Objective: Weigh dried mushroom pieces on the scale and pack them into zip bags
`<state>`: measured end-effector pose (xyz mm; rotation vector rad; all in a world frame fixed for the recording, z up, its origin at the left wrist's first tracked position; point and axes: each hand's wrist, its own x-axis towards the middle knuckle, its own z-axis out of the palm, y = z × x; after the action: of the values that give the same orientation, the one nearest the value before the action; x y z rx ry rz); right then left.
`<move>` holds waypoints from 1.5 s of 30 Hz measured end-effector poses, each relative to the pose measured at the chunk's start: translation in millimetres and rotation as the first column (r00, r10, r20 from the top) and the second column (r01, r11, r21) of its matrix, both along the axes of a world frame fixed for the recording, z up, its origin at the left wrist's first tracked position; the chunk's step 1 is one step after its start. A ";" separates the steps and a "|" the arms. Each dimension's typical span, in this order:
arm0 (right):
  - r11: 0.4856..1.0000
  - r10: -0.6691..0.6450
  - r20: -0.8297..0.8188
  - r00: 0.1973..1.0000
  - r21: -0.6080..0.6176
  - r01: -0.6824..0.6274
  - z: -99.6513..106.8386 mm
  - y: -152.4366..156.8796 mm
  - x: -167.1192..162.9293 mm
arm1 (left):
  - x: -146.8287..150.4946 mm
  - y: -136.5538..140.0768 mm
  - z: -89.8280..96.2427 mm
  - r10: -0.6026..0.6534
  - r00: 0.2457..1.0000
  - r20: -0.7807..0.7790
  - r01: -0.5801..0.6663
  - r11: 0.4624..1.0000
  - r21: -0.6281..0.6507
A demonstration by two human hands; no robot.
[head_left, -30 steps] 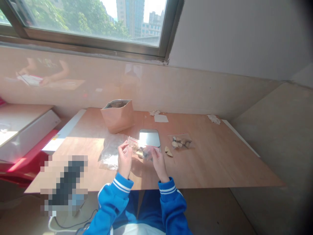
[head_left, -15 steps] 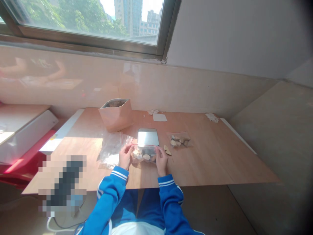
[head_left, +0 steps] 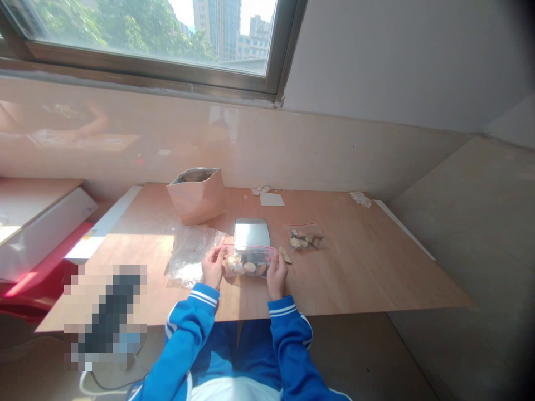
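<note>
Between my hands is a clear zip bag (head_left: 249, 266) with a red seal line along its top and several pale, slice-like pieces inside. My left hand (head_left: 213, 268) pinches the bag's upper left corner. At the upper right corner, my right hand (head_left: 276, 274) grips it the same way. Just beyond the bag lies a small flat scale (head_left: 252, 232) with a silvery top. A loose pale slice (head_left: 285, 255) rests on the table beside my right fingers. Farther right lies a second zip bag (head_left: 307, 238) holding similar pieces.
A large open pouch (head_left: 196, 197) stands at the back left of the wooden table (head_left: 368, 273). Flat clear bags (head_left: 188, 256) are piled left of my left hand. White paper (head_left: 272, 199) and crumpled scraps (head_left: 360, 199) lie along the back edge. A blurred-out patch covers the front left corner.
My right hand has slid slightly along the bag's top edge towards the corner, and the seal line looks straighter. The whole view has shifted a little.
</note>
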<state>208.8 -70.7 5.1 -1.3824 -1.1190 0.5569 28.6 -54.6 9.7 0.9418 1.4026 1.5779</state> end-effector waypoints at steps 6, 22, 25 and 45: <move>0.997 -0.074 0.019 0.997 0.016 0.073 0.4 0.8 -0.4 | 2.5 -2.2 -3.2 0.043 0.995 -0.087 -0.042 0.999 0.004; 0.999 -0.030 0.017 0.999 0.022 0.029 7.9 0.0 0.6 | 3.0 -4.6 4.7 -0.060 0.989 -0.134 0.065 0.997 0.032; 1.000 -0.007 -0.004 1.000 0.008 0.007 9.1 0.2 0.7 | 2.9 -4.7 5.4 -0.072 0.989 -0.130 0.078 0.996 0.041; 0.995 0.075 -0.284 0.956 -0.040 -0.090 13.2 0.9 2.6 | 2.3 -9.7 14.4 -0.066 0.997 -0.031 0.067 0.997 0.034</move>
<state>211.3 -69.7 18.2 -1.2579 -0.9383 0.8228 30.8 -64.3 24.2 1.0260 1.3539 1.5487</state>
